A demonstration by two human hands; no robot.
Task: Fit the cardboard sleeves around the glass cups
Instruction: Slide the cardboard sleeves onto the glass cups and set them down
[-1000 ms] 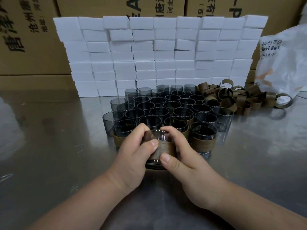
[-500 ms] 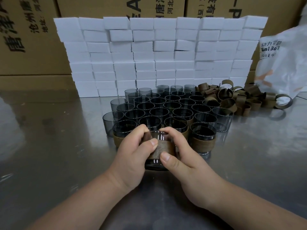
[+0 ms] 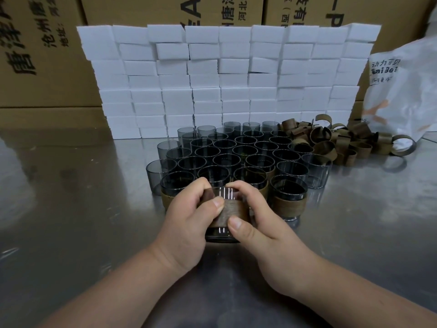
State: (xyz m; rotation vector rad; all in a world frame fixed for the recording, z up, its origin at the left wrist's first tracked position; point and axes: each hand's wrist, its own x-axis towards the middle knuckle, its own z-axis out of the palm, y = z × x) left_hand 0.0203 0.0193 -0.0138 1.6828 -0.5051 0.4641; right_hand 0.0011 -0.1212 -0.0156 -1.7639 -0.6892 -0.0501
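Observation:
A smoky glass cup (image 3: pixel 222 234) stands on the steel table just in front of me, with a brown cardboard sleeve (image 3: pixel 233 210) around its middle. My left hand (image 3: pixel 189 216) grips the cup and sleeve from the left, thumb on the sleeve. My right hand (image 3: pixel 262 223) grips them from the right, thumb pressing the sleeve's lower edge. Behind stands a block of several grey glass cups (image 3: pixel 236 152). A sleeved cup (image 3: pixel 288 197) sits to the right; another is partly hidden behind my left hand.
A heap of loose brown cardboard sleeves (image 3: pixel 343 140) lies at the back right. A wall of white foam blocks (image 3: pixel 224 79) stands behind the cups, with cardboard boxes (image 3: pixel 42 55) beyond. A white plastic bag (image 3: pixel 402 91) sits at the far right.
Both hands stay on the cup. The sleeve sits slightly higher on the glass, with more bare glass showing below it.

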